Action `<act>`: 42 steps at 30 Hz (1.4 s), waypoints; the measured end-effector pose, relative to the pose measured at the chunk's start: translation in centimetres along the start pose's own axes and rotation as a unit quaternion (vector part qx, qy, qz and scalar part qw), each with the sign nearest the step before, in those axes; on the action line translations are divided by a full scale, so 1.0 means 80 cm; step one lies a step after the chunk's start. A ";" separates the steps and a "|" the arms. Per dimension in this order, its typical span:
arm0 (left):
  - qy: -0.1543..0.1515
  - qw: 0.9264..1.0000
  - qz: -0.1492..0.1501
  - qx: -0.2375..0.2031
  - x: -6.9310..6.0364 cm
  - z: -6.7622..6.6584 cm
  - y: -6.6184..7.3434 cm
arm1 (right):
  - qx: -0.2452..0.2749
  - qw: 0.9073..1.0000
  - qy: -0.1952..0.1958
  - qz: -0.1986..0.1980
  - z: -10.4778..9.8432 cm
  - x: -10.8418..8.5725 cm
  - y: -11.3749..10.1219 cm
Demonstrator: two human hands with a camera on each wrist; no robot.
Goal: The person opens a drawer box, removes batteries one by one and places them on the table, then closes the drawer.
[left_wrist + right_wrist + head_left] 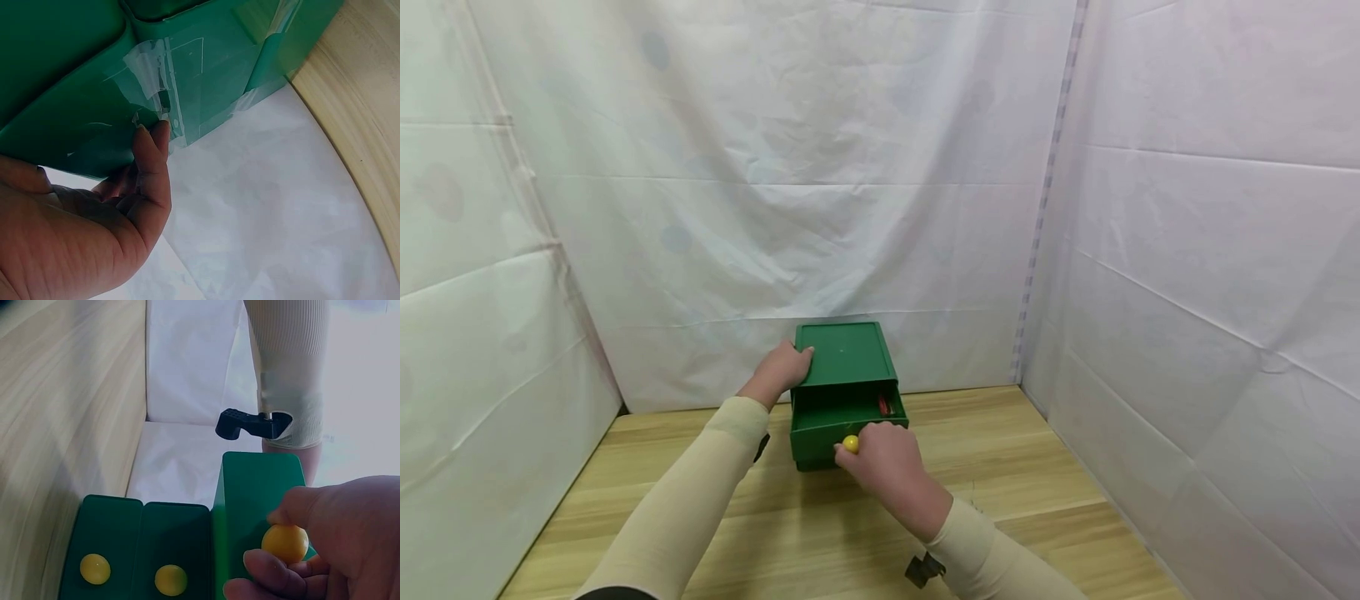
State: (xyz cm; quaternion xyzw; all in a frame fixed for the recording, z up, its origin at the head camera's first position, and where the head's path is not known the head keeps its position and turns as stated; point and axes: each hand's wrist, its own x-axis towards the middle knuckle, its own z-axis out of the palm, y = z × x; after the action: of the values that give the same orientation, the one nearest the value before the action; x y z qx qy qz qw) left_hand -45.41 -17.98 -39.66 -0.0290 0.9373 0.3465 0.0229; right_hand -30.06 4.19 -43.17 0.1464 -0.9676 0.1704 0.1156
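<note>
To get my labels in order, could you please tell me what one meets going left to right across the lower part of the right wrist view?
Wooden tabletop, leftmost yellow knob, middle yellow knob, third yellow knob, held by the right hand.

Bare table (992, 442) to the cabinet's (846, 354) right, and a hand could pass there! Behind the cabinet, the sheet (865, 225) hangs close and bars the way. On the cabinet's left top edge, the left hand (784, 365) blocks, its forearm (688, 492) slanting across the near-left. Front of the cabinet: drawer (815, 442) jutting, right hand (891, 457) at its knob (850, 443); beneath, lower knobs (170, 580) poke out. From above, room to dip into that drawer, a red thing (883, 406) toward the cabinet's right.
</note>
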 end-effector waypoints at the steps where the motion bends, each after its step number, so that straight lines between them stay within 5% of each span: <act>1: 0.000 1.000 0.000 0.000 0.000 0.000 0.000 | -0.001 1.000 -0.003 0.001 0.000 0.000 0.000; 42: 0.010 1.000 -0.003 0.004 -0.001 0.002 0.002 | -0.008 1.000 -0.027 0.001 -0.005 -0.014 0.000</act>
State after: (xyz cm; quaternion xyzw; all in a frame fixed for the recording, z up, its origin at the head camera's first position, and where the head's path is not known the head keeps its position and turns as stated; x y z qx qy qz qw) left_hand -45.33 -17.79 -39.68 -0.0354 0.9388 0.3423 0.0147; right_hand -28.91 4.60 -43.11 0.1486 -0.9718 0.1588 0.0908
